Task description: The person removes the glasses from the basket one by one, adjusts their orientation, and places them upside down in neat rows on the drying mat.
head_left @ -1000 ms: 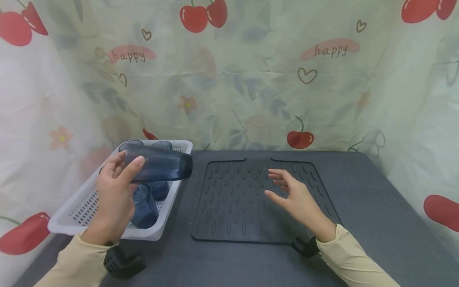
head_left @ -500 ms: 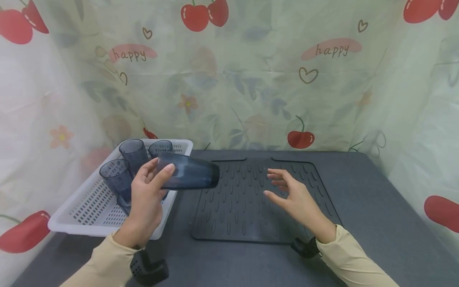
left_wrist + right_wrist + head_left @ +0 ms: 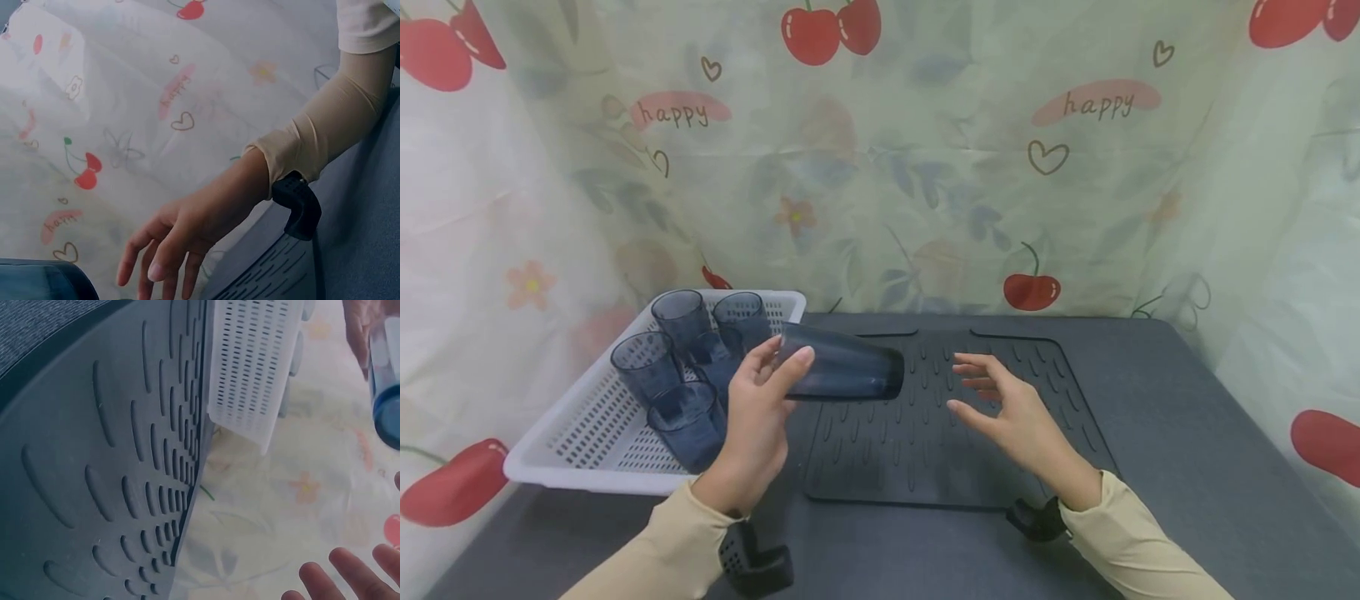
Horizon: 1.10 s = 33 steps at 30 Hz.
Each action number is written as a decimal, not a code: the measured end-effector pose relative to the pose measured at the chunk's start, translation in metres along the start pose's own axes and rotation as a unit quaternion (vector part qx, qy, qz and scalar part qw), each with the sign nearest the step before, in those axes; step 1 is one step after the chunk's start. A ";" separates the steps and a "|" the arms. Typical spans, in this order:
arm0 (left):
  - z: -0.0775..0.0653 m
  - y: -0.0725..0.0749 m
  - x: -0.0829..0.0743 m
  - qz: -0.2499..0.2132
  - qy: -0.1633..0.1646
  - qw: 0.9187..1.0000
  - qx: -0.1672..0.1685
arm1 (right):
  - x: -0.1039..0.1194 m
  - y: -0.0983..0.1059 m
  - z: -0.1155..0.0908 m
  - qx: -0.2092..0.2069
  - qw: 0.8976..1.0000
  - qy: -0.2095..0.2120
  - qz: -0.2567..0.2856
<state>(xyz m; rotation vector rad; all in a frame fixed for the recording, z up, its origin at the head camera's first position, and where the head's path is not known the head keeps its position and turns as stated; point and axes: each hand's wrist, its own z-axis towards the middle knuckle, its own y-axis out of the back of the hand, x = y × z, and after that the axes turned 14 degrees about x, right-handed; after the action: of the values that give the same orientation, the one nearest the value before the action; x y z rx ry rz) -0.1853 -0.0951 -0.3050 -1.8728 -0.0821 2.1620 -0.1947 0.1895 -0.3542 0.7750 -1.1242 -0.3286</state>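
A blue-grey translucent tumbler (image 3: 842, 367) is held in the air over the left part of a dark ridged mat (image 3: 880, 479), lying almost level with its dark base pointing toward the person's right. The left hand (image 3: 756, 429) pinches it at the mouth end, thumb on the near side; how far the fingers reach around or into the mouth cannot be told. The right hand (image 3: 1015, 417) hovers above the mat, fingers extended and slightly bent, thumb spread away from them, near the tumbler's base but apart from it. Left of the mat, a white perforated basket (image 3: 595, 481) holds several more tumblers (image 3: 688, 429), grouped toward its right and far parts. Mat and basket rest on a dark grey table (image 3: 925, 554). Behind it hangs a pale curtain (image 3: 880, 208) printed with cherries, hearts and "happy". Both arms wear beige sleeves (image 3: 658, 546) and black wrist devices (image 3: 756, 567).
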 end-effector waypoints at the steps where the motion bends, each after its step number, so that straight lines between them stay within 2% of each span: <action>1: 0.001 -0.002 0.002 -0.002 0.000 1.000 0.004 | 0.000 0.000 0.000 0.000 1.000 0.002 0.001; 11: 0.005 -0.017 0.017 -0.015 0.009 1.000 0.008 | 0.005 -0.001 -0.001 0.014 0.999 0.031 0.015; 17: 0.006 -0.022 0.023 -0.006 0.016 1.000 0.011 | 0.007 -0.002 -0.002 0.022 0.998 0.046 0.021; 27: 0.007 -0.030 0.029 0.009 0.041 0.999 0.017 | 0.010 -0.005 0.000 0.032 0.998 0.043 0.016; 33: 0.009 -0.035 0.031 -0.006 0.042 0.999 0.010 | 0.012 -0.005 0.001 0.033 0.999 0.033 0.009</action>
<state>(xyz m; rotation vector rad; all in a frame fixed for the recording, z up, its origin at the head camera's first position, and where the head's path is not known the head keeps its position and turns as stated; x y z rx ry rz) -0.1920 -0.0524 -0.3257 -1.9448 -0.0546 2.0644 -0.1900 0.1780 -0.3492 0.8268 -1.0845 -0.2504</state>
